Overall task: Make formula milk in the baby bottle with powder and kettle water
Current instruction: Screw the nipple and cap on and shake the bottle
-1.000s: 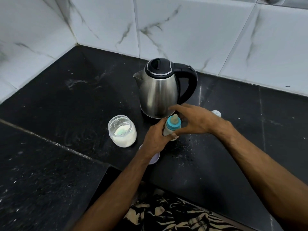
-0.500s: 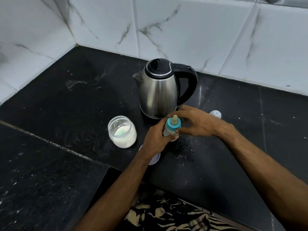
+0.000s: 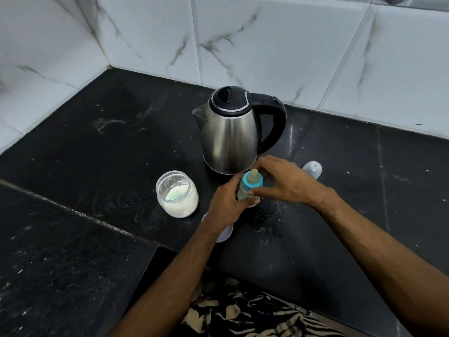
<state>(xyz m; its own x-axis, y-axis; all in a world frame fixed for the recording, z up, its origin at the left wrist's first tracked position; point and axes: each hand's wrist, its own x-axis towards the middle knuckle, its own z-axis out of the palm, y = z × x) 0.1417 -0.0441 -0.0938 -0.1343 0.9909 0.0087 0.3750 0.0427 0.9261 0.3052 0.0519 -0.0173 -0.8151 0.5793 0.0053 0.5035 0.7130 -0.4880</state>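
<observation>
Spreading from the tiled back corner toward the near edge, the black surface (image 3: 73, 166) carries everything here. The steel kettle (image 3: 230, 137) stands toward the back edge, lid down, handle pointing right. Left of the hands sits the open powder jar (image 3: 177, 193), part full. The baby bottle (image 3: 250, 188) stands upright just in front of the kettle, its blue collar and teat on top. The left hand (image 3: 226, 205) wraps the bottle's body; the right hand (image 3: 284, 183) pinches the blue collar between thumb and fingers, likely screwing it tight. A pale lid (image 3: 224, 233) lies partly hidden under the left wrist, and a clear cap (image 3: 312, 169) rests beyond the right hand.

The bottle looks light and rigid, probably smooth plastic and possibly damp, so holding the body low while turning the ridged collar seems soundest; the soft teat would give no purchase.
</observation>
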